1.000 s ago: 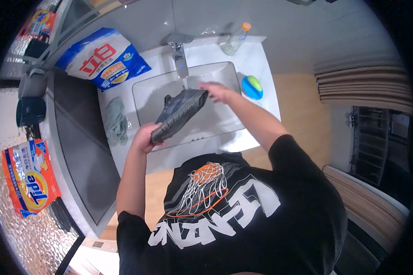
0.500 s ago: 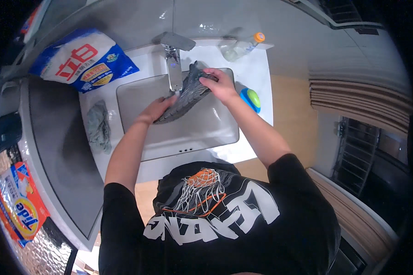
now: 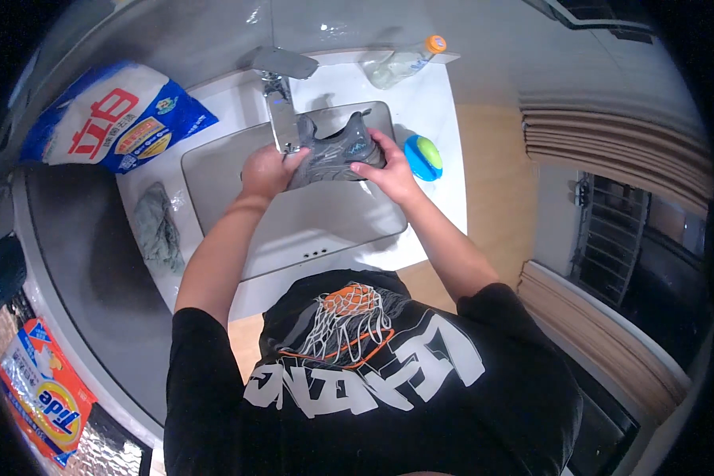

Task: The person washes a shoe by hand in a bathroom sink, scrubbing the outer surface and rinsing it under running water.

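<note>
A wet grey shoe (image 3: 331,157) is held over the sink (image 3: 325,218), just under the chrome faucet (image 3: 281,111). My left hand (image 3: 267,170) is closed round its left end, below the spout. At the other end, my right hand (image 3: 390,168) grips the heel, thumb in front and fingers behind. The shoe's side and its opening at the top show; its left end is hidden by my left hand and the spout.
A blue and white detergent bag (image 3: 127,119) stands back left. A grey-green cloth (image 3: 158,226) lies left of the sink. On the right are a blue and green scrub brush (image 3: 424,157) and a clear bottle (image 3: 400,65) with an orange cap. An orange packet (image 3: 46,390) lies lower left.
The shoe has turned from a slant with its sole showing to nearly level, its side and opening in view. My right hand has moved lower. The view has shifted slightly.
</note>
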Motion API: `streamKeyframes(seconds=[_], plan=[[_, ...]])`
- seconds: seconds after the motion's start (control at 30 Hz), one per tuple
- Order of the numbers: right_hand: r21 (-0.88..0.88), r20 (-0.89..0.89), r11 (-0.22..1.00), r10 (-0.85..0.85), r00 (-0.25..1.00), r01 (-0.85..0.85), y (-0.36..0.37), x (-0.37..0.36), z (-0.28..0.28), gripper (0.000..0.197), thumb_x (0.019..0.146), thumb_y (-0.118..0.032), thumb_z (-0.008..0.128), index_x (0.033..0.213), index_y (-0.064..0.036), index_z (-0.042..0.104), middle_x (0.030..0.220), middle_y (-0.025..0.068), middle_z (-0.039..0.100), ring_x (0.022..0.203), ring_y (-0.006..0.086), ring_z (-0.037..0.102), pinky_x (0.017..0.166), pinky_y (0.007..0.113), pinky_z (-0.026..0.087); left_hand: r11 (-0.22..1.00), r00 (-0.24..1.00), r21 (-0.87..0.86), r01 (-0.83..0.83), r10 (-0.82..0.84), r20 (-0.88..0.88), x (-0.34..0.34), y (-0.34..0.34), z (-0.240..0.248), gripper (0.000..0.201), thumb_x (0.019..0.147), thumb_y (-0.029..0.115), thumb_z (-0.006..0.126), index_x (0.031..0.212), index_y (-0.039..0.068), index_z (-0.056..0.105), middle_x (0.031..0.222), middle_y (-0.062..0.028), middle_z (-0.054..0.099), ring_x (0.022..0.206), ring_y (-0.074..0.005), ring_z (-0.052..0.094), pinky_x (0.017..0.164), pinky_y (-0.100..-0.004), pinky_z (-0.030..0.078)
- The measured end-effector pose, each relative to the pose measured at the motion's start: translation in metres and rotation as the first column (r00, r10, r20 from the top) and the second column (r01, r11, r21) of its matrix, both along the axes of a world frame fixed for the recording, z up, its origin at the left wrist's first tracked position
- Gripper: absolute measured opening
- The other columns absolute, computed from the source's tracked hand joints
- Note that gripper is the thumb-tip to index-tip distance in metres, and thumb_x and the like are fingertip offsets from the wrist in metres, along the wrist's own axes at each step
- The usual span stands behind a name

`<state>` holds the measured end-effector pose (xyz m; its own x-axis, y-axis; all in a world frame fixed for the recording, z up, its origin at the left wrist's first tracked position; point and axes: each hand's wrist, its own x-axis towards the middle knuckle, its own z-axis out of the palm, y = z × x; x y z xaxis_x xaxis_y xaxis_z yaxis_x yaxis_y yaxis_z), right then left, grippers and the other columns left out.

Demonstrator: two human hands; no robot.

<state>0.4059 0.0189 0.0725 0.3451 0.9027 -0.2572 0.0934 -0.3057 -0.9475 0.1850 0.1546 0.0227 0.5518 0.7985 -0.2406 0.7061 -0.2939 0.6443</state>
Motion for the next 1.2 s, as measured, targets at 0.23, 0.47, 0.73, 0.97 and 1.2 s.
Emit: streamKeyframes(seconds=[0.23, 0.47, 0.73, 0.97, 1.2], plan=[[-0.329, -0.083, 0.874, 0.35, 0.933, -0.357, 0.039, -0.025, -0.013, 0.093, 0.063, -0.027, 0.091, 0.133, 0.0078, 0.041, 0.122, 0.017, 0.059, 0.112, 0.0233, 0.058, 0.101, 0.032, 0.044, 0.868, 0.997, 0.493, 0.064, -0.036, -0.065, -0.066, 0.001, 0.027, 0.049, 0.073, 0.055, 0.074, 0.076, 0.007, 0.063, 0.08, -0.0115, 0.068, 0.077, -0.0346, 0.064, 0.073, -0.0442, 0.049], [0.002, -0.21, 0.963, 0.265, 0.941, -0.27, 0.045, -0.068, -0.035, 0.09, 0.065, -0.014, 0.088, 0.137, -0.0025, 0.035, 0.125, 0.016, 0.053, 0.117, 0.0259, 0.053, 0.102, 0.036, 0.043, 0.763, 0.988, 0.645, 0.046, -0.132, 0.086, -0.111, 0.013, 0.029, 0.064, 0.062, 0.048, 0.082, 0.103, 0.007, 0.057, 0.114, -0.0111, 0.063, 0.104, -0.0341, 0.059, 0.092, -0.0468, 0.043], [0.254, 0.129, 0.948, 0.164, 0.978, -0.193, 0.018, -0.044, -0.046, 0.079, 0.063, -0.009, 0.087, 0.129, -0.0116, 0.045, 0.139, 0.0162, 0.038, 0.128, 0.032, 0.044, 0.105, 0.037, 0.041, 0.949, 0.945, 0.125, 0.291, -0.265, -0.191, -0.095, 0.043, 0.073, 0.123, 0.047, 0.03, 0.094, 0.148, 0.008, 0.027, 0.148, -0.0165, 0.038, 0.137, -0.0371, 0.034, 0.116, -0.0439, 0.028], [0.225, 0.171, 0.942, 0.213, 0.962, -0.248, 0.01, -0.029, -0.029, 0.077, 0.062, -0.005, 0.086, 0.129, -0.0132, 0.048, 0.137, 0.015, 0.042, 0.125, 0.0307, 0.048, 0.104, 0.037, 0.042, 0.916, 0.899, 0.05, 0.399, -0.379, -0.22, -0.069, 0.045, 0.05, 0.125, 0.046, 0.025, 0.093, 0.151, 0.01, 0.025, 0.146, -0.0145, 0.04, 0.134, -0.0363, 0.037, 0.112, -0.0434, 0.033], [0.109, -0.208, 0.95, 0.31, 0.928, -0.293, 0.037, -0.035, -0.068, 0.089, 0.065, -0.007, 0.085, 0.14, -0.0109, 0.037, 0.122, 0.0109, 0.056, 0.111, 0.0221, 0.056, 0.099, 0.036, 0.045, 0.955, 0.853, 0.123, 0.269, -0.177, -0.491, -0.092, 0.024, 0.072, 0.112, 0.047, 0.035, 0.089, 0.142, 0.009, 0.037, 0.137, -0.0163, 0.047, 0.126, -0.038, 0.043, 0.108, -0.0438, 0.037]])
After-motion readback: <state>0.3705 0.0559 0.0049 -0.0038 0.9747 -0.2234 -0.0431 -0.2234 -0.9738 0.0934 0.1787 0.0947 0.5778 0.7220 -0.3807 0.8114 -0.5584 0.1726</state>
